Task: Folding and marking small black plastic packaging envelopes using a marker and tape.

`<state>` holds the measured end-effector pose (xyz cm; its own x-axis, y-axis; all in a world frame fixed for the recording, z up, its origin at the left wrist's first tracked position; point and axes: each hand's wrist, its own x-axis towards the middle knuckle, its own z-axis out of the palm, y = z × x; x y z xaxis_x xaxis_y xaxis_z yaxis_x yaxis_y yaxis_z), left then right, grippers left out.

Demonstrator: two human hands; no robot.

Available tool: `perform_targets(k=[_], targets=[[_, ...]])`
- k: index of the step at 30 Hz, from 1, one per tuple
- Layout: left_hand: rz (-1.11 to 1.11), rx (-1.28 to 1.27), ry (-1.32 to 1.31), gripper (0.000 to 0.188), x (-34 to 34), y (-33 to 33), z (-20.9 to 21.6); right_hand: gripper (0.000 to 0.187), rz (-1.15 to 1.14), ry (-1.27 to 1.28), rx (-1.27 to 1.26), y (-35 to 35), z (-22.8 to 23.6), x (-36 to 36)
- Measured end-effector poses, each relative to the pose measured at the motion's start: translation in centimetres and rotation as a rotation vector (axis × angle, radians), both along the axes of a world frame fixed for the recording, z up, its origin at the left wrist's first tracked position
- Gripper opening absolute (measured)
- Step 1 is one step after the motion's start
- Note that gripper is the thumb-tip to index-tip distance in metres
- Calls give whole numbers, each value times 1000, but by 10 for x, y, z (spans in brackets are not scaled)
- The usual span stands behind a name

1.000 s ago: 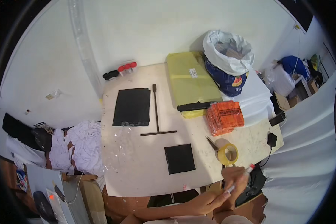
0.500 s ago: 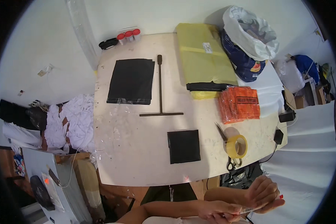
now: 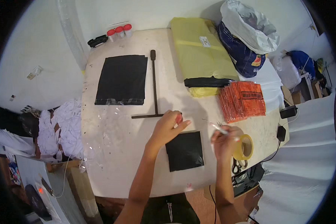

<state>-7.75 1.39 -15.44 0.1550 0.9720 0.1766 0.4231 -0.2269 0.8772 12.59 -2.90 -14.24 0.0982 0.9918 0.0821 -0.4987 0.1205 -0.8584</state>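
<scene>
My left hand [image 3: 167, 128] hovers near the crossbar of a brown T-shaped metal bar [image 3: 155, 84]. Its fingers curl around a small red thing [image 3: 179, 118], partly hidden, while the thumb points right. Below lies a folded black plastic square [image 3: 185, 152]. My right hand [image 3: 224, 142], slightly blurred, grips a slim pen-like stick [image 3: 221, 129], clear with a bit of red, its thin end pointing up and left. Beside that hand are a roll of yellow tape [image 3: 245, 147] and scissors [image 3: 236, 167], their blades mostly covered.
Black plastic sheets [image 3: 121, 80] lie at the table's left. Farther right are a yellow plastic-wrapped stack [image 3: 201, 56], orange packets [image 3: 246, 100] and a blue-and-white sack [image 3: 242, 44]. Red-lidded containers [image 3: 119, 31] stand by the wall. Black adapters [image 3: 282, 133] rest along the right edge.
Both hands came up from together at the lower right to apart over the table. The left now holds a small red thing, the right the pen-like stick. The view shifted slightly.
</scene>
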Motion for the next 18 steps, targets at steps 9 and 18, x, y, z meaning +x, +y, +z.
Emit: perform_targets(k=[9, 18], targets=[[-134, 94, 160, 27, 2, 2, -37, 14, 215, 6, -13, 9, -47, -9], [-164, 131, 247, 27, -1, 7, -35, 23, 382, -332, 64, 20, -46, -16]])
